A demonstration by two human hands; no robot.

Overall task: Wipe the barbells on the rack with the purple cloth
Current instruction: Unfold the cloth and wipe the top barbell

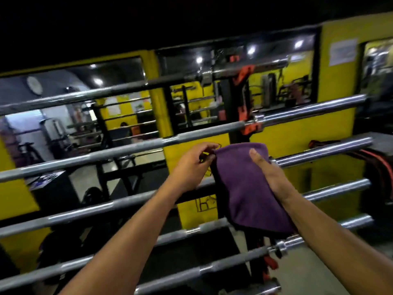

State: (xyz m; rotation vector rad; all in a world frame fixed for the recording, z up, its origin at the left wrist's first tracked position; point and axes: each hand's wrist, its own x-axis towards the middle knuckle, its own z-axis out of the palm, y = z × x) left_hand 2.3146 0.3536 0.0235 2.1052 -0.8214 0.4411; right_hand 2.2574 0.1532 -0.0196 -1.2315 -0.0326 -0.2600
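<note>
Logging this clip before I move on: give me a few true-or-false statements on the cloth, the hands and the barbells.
1. Both hands are on the purple cloth. True: the left hand pinches its top corner and the right hand holds its right side.
2. The cloth is spread flat on the floor. False: it hangs in front of the rack.
3. Several barbells lie on the rack one above another. True.
4. The wall behind the rack is blue. False: it is yellow.
5. The rack's brackets are orange. True.
</note>
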